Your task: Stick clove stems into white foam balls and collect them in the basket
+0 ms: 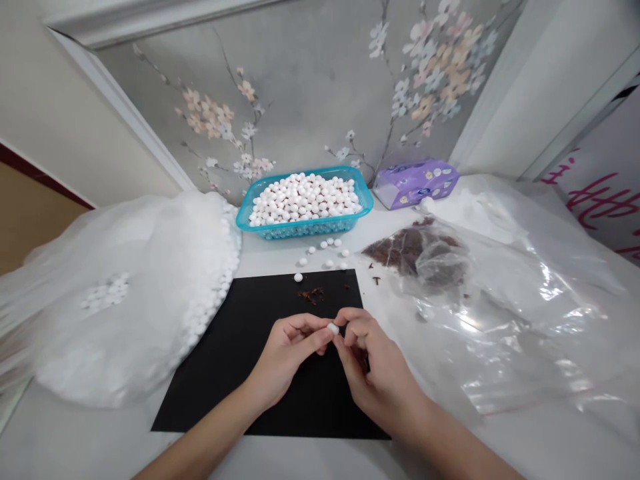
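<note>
Above the black mat point(210, 373), a small white ball point(333, 328) sits pinched between the fingertips of both hands. My left hand point(290, 353) holds it from the left with thumb and forefinger. From the right, my right hand point(373, 360) closes its thumb and forefinger at the ball; whether a tiny brown piece is also in these fingers is hidden. Small brown T-shaped bits point(311, 295) lie in a loose pile on the mat just beyond the hands. One loose white ball point(299, 277) rests at the mat's far edge.
A blue basket point(305, 231) full of white balls stands at the back, several loose balls point(329, 264) before it. Left is a big clear bag point(125, 333) of white balls. Right are a clear plastic bag point(530, 333) with brown bits and a purple tissue pack point(417, 183).
</note>
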A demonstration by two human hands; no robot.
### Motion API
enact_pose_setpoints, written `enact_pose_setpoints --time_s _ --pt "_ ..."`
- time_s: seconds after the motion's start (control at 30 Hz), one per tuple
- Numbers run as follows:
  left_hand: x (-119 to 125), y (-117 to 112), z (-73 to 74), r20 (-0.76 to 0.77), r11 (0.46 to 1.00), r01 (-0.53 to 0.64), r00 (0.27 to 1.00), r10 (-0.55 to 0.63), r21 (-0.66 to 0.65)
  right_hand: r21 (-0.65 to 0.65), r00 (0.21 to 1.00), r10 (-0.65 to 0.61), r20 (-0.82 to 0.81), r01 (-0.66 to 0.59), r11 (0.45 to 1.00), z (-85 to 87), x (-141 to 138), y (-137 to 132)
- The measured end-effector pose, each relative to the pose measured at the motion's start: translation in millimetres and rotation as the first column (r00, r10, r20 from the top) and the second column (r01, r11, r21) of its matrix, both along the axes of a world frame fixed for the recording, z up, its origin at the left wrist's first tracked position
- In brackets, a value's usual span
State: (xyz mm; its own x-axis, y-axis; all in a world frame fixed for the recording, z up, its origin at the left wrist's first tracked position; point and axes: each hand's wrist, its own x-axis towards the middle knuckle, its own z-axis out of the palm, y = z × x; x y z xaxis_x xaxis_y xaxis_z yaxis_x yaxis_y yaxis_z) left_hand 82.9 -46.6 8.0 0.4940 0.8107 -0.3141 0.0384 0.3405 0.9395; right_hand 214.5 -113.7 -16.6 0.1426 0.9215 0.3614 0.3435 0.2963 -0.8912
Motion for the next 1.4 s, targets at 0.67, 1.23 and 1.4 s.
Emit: enact_pose_setpoints --time_s 0.67,1.23,1.4 --pt "12 153 77.8 -0.129 0.469 -0.091 0.9 0.417 0.878 -0.031 0.873 -0.455 0.175 0.467 0.884 6.7 3 1" --pt "-22 75 5.7 -0.669 0.166 0.659 0.656 0.349 0.733 -0.247 0.805 -0.078 0.588 0.27 0.931 7.6 13 13" --pt "-26 86 -5.8 -0.74 0.278 0.685 0.623 0.255 0.673 -0.263 0.791 -0.045 0.61 0.256 0.93 4.9 12 14"
